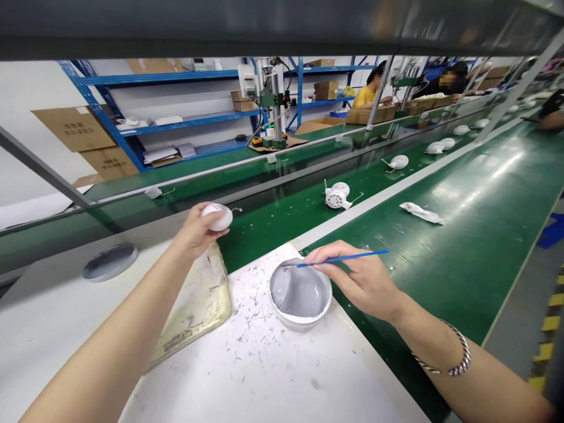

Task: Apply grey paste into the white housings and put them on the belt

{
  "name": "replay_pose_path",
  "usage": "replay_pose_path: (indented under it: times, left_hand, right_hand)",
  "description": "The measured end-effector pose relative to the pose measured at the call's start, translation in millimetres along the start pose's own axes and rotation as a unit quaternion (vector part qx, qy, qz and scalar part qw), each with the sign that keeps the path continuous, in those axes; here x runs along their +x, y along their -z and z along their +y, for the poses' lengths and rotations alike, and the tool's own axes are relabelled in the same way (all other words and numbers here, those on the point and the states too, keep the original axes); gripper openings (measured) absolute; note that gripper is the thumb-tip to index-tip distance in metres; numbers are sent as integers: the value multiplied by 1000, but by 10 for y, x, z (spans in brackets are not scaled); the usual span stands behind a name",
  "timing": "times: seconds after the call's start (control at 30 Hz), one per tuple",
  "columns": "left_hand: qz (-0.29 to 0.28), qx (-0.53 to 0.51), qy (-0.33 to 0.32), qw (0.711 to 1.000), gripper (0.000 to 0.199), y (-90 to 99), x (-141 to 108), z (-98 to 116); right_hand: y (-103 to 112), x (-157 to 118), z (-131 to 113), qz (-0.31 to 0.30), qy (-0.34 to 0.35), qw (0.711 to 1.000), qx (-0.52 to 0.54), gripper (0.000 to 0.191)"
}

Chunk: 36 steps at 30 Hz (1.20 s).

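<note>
My left hand (pixel 199 230) grips a round white part (pixel 217 218) with a short wire, held up over the near edge of the green belt. In my right hand (pixel 352 275) is a thin blue stick (pixel 361 255), pinched between thumb and fingers; its tip end is over a white bowl (pixel 301 322). Grey paste (pixel 308 292) fills part of this bowl, which stands on a white board (pixel 282 376) marked with grey specks.
A yellowish pad (pixel 207 294) and a grey-coated round lid (pixel 110 262) lie at left. White fan-like parts (pixel 338 196) sit along the green belt (pixel 282 218). A white packet (pixel 422 213) lies at right. People work at the far back right.
</note>
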<state>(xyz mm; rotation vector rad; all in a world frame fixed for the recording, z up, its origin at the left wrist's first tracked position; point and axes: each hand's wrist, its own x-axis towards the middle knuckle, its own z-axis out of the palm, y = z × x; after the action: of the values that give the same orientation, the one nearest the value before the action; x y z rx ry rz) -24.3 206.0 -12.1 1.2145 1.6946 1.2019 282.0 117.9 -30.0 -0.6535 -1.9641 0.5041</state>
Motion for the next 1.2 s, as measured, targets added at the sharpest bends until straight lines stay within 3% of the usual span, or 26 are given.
replay_pose_path:
  times: [0.1, 0.2, 0.33, 0.47, 0.53, 0.8, 0.9, 1.03, 1.2]
  left_hand:
    - [10, -156, 6, 988, 16, 99, -344, 92]
    - [18, -288, 23, 957, 11, 129, -654, 112]
    - [19, -404, 22, 914, 31, 106, -883, 54]
    - [5, -353, -21, 935, 50, 82, -988, 2]
    - [-9, -324, -37, 945, 54, 74, -1034, -6]
    - [-29, -262, -81, 961, 69, 21, -1179, -32]
    - [-37, -220, -104, 969, 77, -8, -1224, -40]
    - [-34, -191, -137, 971, 70, -68, -1316, 3]
    - [-75, -221, -83, 969, 72, -99, -1414, 58]
  right_hand:
    - [2, 2, -2, -16, 7, 1000, -17, 16]
    - [13, 1, -29, -35, -1, 999, -12, 17]
    - [18, -7, -65, -46, -29, 998, 23, 18]
    - [-24, 9, -36, -10, -131, 982, 135, 8]
    - [-55, 32, 11, 25, -203, 954, 219, 3]
    - [-97, 116, 178, 111, -378, 836, 382, 28]
    - [-104, 130, 200, 135, -413, 802, 409, 34]
    - [-112, 135, 241, 145, -436, 772, 438, 33]
    - [-89, 138, 272, 131, -426, 769, 459, 25]
